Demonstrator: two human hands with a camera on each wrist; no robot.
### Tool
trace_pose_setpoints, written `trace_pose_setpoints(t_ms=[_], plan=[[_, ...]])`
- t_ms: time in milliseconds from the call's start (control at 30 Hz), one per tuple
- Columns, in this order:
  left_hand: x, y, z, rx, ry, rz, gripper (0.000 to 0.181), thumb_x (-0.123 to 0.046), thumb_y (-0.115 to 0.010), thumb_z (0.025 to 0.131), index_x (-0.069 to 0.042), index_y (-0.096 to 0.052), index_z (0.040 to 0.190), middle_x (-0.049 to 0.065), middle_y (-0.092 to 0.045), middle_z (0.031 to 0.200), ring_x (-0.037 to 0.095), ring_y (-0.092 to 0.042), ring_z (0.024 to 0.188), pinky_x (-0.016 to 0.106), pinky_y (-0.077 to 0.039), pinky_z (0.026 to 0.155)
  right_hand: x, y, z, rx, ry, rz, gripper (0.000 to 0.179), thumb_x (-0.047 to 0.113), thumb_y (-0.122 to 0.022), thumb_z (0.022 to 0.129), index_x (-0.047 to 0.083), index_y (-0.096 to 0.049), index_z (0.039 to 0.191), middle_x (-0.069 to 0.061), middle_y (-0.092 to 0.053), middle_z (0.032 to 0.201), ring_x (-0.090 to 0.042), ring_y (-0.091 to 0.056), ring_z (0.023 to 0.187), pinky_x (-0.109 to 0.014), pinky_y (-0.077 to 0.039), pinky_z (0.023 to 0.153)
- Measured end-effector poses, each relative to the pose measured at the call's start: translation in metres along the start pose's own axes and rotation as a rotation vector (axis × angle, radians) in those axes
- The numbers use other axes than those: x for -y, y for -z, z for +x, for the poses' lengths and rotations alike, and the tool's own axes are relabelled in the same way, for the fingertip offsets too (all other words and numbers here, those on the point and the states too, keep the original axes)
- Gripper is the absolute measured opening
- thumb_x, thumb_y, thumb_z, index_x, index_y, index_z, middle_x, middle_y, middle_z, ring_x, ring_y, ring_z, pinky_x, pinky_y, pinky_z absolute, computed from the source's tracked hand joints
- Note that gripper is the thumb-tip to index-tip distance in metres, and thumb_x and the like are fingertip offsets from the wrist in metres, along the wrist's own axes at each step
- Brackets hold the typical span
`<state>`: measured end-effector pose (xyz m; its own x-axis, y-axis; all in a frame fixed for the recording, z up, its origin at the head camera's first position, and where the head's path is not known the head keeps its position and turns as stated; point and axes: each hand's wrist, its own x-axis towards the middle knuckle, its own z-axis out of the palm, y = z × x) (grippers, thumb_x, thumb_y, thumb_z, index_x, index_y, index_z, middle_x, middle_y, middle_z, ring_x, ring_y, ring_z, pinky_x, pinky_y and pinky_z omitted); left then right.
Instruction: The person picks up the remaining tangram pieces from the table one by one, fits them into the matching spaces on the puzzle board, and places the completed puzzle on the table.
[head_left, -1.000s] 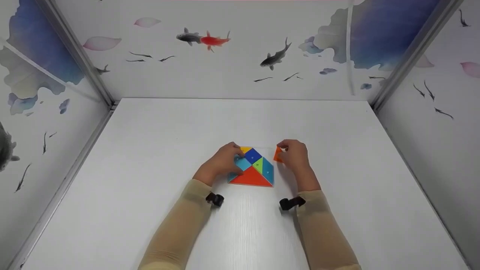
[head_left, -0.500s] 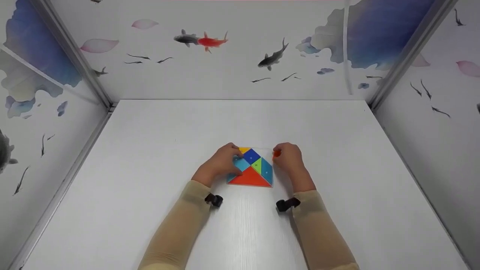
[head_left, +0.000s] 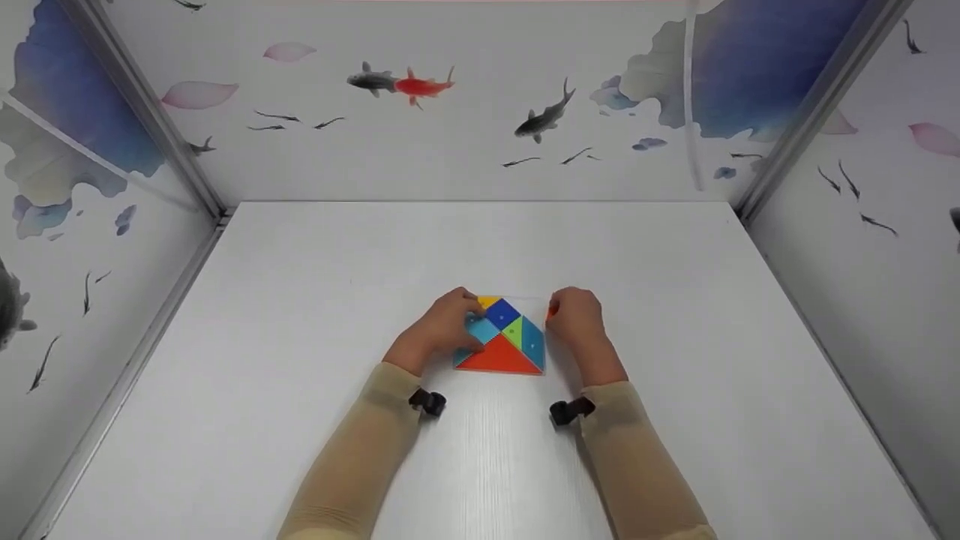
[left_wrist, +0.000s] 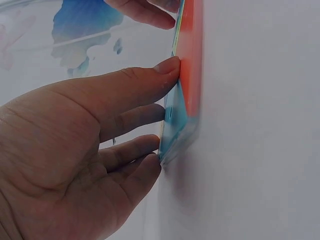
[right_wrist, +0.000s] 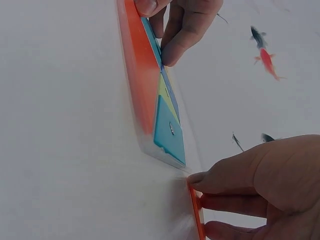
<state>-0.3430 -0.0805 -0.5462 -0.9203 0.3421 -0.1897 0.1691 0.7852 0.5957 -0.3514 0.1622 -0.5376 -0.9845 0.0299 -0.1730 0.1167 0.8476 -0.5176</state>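
A tangram in a clear tray (right_wrist: pixel 162 159) lies on the table between my hands. In the head view it shows a large red-orange triangle (head_left: pixel 501 356) at the front, a dark blue square (head_left: pixel 502 313), a small green triangle (head_left: pixel 513 331), light blue pieces (head_left: pixel 533 343) and a bit of yellow (head_left: pixel 489 301). The far right corner holds no coloured piece. My left hand (head_left: pixel 444 328) rests on the tray's left side, thumb and fingertips touching the pieces and edge. My right hand (head_left: pixel 579 319) pinches an orange tangram piece (right_wrist: pixel 196 207) on edge, beside the tray's right side.
The white table (head_left: pixel 337 255) stretches around the tray. Low walls with painted fish enclose it at the back (head_left: pixel 450 157), left and right. Each wrist wears a small black camera, such as the left one (head_left: pixel 428 402).
My right hand has moved slightly left toward the tray and turned, so less of the orange piece shows. My left hand has stayed on the tray.
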Motion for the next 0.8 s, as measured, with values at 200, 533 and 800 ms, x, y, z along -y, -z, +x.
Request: trace_pose_setpoints(t_ms=[200,533,800], plan=[[-0.001,0.001,0.001,-0.003,-0.01,0.004,0.054,-0.018,-0.089,0.086,-0.013,-0.071,0.137,0.005,-0.051,0.151,0.026,-0.048,0.145,0.043,-0.047,0.123,0.003,0.002,-0.002,-0.043,-0.022,-0.044,0.022,0.01,-0.074,0.096,-0.002,-0.075,0.114,-0.021,-0.073,0.111,-0.035,-0.067,0.105,-0.046,-0.062,0.1],[0.002,0.001,-0.002,-0.004,0.028,-0.022,0.054,-0.017,-0.09,0.086,-0.013,-0.071,0.136,0.006,-0.051,0.153,0.027,-0.047,0.147,0.045,-0.045,0.124,0.01,-0.005,-0.004,-0.071,-0.001,-0.134,0.019,0.005,-0.07,0.096,-0.003,-0.077,0.112,-0.019,-0.076,0.105,-0.033,-0.072,0.097,-0.045,-0.064,0.096],[0.0,0.002,0.001,-0.006,-0.018,0.004,0.054,-0.018,-0.09,0.085,-0.011,-0.072,0.135,0.007,-0.053,0.149,0.027,-0.05,0.143,0.044,-0.046,0.123,0.018,-0.006,-0.004,-0.075,-0.009,-0.227,0.022,0.004,-0.066,0.098,-0.004,-0.074,0.117,-0.021,-0.076,0.109,-0.029,-0.072,0.096,-0.044,-0.063,0.097]])
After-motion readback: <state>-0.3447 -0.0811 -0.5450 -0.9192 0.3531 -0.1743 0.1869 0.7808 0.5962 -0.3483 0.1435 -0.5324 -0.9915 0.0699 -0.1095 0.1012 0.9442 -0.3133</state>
